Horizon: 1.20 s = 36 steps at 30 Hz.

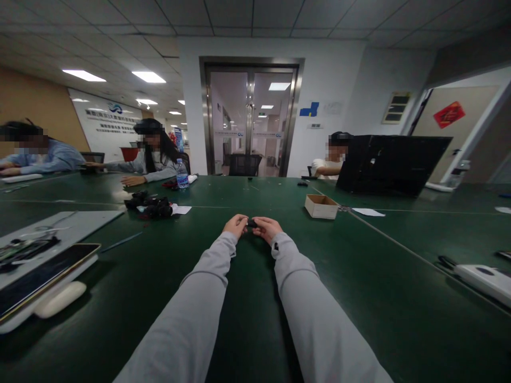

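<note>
Both my arms reach forward in grey sleeves over the dark green table [339,282]. Between my hands is a small black object [252,223], too small to name and partly covered by my fingers. My left hand [236,225] pinches its left end. On the other end the fingers of my right hand [268,229] are closed. The two hands are close together, just above the table or resting on it; I cannot tell which.
An open-topped wooden box [321,206] stands right of my hands. Black gear [149,206] and a water bottle [182,174] are left of them. Nearer left lie a phone [48,276] and a blue stick-like tool [122,242]. A black monitor [393,165] stands far right. Several people sit across.
</note>
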Motion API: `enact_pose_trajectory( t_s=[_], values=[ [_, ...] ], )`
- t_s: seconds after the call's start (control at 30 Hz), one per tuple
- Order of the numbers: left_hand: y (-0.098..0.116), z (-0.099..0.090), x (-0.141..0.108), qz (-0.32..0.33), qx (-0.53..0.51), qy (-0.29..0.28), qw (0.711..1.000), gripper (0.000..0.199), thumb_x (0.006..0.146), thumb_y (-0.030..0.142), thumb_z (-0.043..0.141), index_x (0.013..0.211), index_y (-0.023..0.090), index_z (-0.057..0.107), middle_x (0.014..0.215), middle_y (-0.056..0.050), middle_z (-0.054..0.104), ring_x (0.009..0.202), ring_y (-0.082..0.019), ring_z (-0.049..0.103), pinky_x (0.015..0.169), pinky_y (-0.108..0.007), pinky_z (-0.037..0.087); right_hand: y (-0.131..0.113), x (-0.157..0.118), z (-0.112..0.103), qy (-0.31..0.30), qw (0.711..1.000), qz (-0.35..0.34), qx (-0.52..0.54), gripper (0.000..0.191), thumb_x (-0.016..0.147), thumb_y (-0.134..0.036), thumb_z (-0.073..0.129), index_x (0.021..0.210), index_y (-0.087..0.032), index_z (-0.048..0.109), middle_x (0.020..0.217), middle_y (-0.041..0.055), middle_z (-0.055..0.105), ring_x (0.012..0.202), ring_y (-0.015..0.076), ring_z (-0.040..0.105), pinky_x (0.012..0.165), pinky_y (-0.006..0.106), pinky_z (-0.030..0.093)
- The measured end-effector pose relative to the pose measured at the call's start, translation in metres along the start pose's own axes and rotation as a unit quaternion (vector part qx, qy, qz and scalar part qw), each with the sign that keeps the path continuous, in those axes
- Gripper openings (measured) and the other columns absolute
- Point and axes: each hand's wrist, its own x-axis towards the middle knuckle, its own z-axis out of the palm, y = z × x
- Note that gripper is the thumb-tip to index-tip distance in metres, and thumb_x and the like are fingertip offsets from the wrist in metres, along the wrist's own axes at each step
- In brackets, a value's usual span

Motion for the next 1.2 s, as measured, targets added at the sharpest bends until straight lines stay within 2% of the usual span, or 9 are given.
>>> enact_pose_trajectory(
  t_s=[0.1,0.27,0.37,0.43,0.53,0.67,0.87,1.2],
  values=[
    [0.003,0.000,-0.002,0.016,0.020,0.016,1.000,0.022,0.068,0.020,0.057,0.090,0.016,0.058,0.056,0.003,0.053,0.054,-0.008,0.052,0.053,-0.018,0.040,0.000,0.000,-0.001,-0.003,1.000,0.003,-0.006,0.007,0.072,-0.006,0.060,0.077,-0.010,0.061,0.060,0.0064,0.064,0.044,0.0115,0.057,0.044,0.020,0.050],
    [0.008,-0.001,-0.006,-0.004,0.034,0.011,0.999,0.022,0.075,0.028,0.047,0.089,0.016,0.058,0.050,0.003,0.051,0.047,-0.009,0.048,0.048,-0.019,0.038,-0.001,-0.002,0.000,0.000,1.000,0.002,-0.004,0.007,0.073,-0.005,0.058,0.077,-0.010,0.061,0.060,0.0063,0.064,0.043,0.0113,0.057,0.044,0.020,0.050],
    [0.009,-0.001,-0.007,0.022,0.050,0.026,0.998,0.021,0.069,0.021,0.054,0.089,0.017,0.060,0.056,0.002,0.053,0.052,-0.008,0.050,0.052,-0.019,0.039,-0.002,-0.003,0.001,0.000,1.000,-0.002,-0.005,0.007,0.072,-0.005,0.059,0.077,-0.010,0.061,0.060,0.0067,0.063,0.043,0.0113,0.057,0.044,0.020,0.051],
    [0.008,-0.001,-0.006,0.014,0.040,0.033,0.999,0.022,0.069,0.022,0.055,0.089,0.018,0.060,0.059,0.002,0.056,0.052,-0.008,0.050,0.053,-0.019,0.039,-0.002,-0.003,0.001,0.000,1.000,-0.005,-0.004,0.007,0.071,-0.005,0.061,0.076,-0.010,0.062,0.059,0.0067,0.063,0.043,0.0115,0.056,0.044,0.021,0.051],
    [0.005,-0.001,-0.004,-0.005,0.026,0.022,0.999,0.021,0.073,0.028,0.051,0.087,0.017,0.060,0.053,0.002,0.053,0.048,-0.008,0.048,0.050,-0.019,0.039,-0.001,-0.003,0.001,-0.002,1.000,-0.004,-0.001,0.006,0.071,-0.006,0.062,0.075,-0.010,0.062,0.060,0.0069,0.064,0.043,0.0116,0.057,0.043,0.021,0.050],
    [0.004,0.000,-0.003,0.014,0.026,0.015,0.999,0.020,0.069,0.019,0.054,0.087,0.017,0.060,0.055,0.003,0.053,0.054,-0.009,0.052,0.052,-0.018,0.040,-0.001,-0.002,0.001,-0.004,1.000,-0.006,-0.004,0.006,0.071,-0.006,0.062,0.075,-0.010,0.062,0.060,0.0067,0.064,0.044,0.0115,0.057,0.043,0.020,0.050],
    [0.009,0.001,-0.006,0.005,-0.001,-0.010,1.000,0.018,0.077,0.020,0.044,0.087,0.014,0.058,0.050,0.003,0.051,0.045,-0.008,0.048,0.045,-0.018,0.038,0.000,-0.002,0.001,-0.006,1.000,-0.001,-0.003,0.008,0.072,-0.004,0.059,0.076,-0.010,0.062,0.060,0.0055,0.063,0.044,0.0114,0.057,0.043,0.020,0.050],
    [0.011,0.001,-0.009,0.011,0.015,-0.004,1.000,0.016,0.077,0.019,0.045,0.082,0.015,0.059,0.049,0.003,0.052,0.045,-0.007,0.049,0.045,-0.016,0.039,0.000,-0.001,0.000,-0.012,1.000,-0.003,-0.010,0.007,0.072,-0.004,0.059,0.076,-0.010,0.062,0.059,0.0060,0.063,0.044,0.0115,0.057,0.044,0.020,0.050]
  ],
)
